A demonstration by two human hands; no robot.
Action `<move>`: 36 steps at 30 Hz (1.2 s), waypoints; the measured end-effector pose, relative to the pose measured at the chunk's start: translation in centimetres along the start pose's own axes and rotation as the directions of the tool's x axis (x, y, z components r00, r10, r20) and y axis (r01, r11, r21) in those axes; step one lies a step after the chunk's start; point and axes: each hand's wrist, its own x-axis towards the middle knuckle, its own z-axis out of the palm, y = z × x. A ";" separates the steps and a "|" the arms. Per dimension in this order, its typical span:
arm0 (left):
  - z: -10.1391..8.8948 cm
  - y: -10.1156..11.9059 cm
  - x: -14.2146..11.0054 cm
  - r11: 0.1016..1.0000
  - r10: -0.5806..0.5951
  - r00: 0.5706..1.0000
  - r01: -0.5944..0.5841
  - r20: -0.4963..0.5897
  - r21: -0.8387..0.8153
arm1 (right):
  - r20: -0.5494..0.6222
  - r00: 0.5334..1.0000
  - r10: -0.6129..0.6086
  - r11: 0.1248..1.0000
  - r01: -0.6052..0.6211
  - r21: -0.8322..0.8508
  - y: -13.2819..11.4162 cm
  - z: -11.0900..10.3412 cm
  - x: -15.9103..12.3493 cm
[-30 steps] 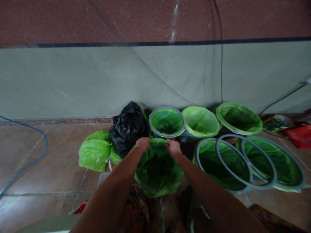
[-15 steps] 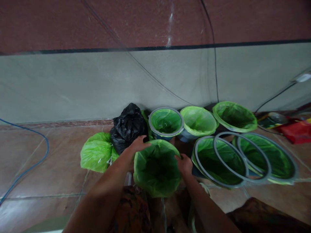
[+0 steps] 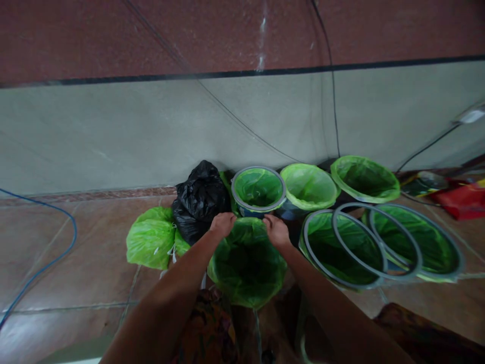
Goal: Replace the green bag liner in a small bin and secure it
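Observation:
A small bin lined with a green plastic bag (image 3: 246,265) stands right in front of me on the floor. My left hand (image 3: 223,224) grips the liner at the far left of the bin's rim, fingers curled over it. My right hand (image 3: 277,230) grips the liner at the far right of the rim, fingers also curled. Both hands sit close together at the back edge of the bin.
Along the wall stand three more green-lined bins (image 3: 258,190) (image 3: 309,186) (image 3: 364,178). Grey rings (image 3: 375,242) lie over larger green-lined bins at the right. A full black bag (image 3: 200,199) and a tied green bag (image 3: 149,244) lie left. A blue cable (image 3: 56,247) runs across the floor.
Half a second ago my hands were spread on the left and right sides of the rim; they have moved back together at its far edge.

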 end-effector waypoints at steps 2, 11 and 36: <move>0.2 -0.2 -0.1 0.999 0.029 0.998 -0.029 0.050 0.018 | 0.170 0.985 -0.007 0.996 0.023 -0.090 0.3 0.5 0.7; 1.5 0.3 0.1 0.989 -0.057 0.986 0.034 0.157 0.145 | 0.384 0.916 0.113 0.945 0.019 -0.325 1.1 1.0 0.8; 0.5 1.3 2.0 0.998 0.061 0.993 -0.058 -0.099 0.024 | -0.125 0.992 -0.027 0.998 0.020 -0.058 -1.1 0.2 0.0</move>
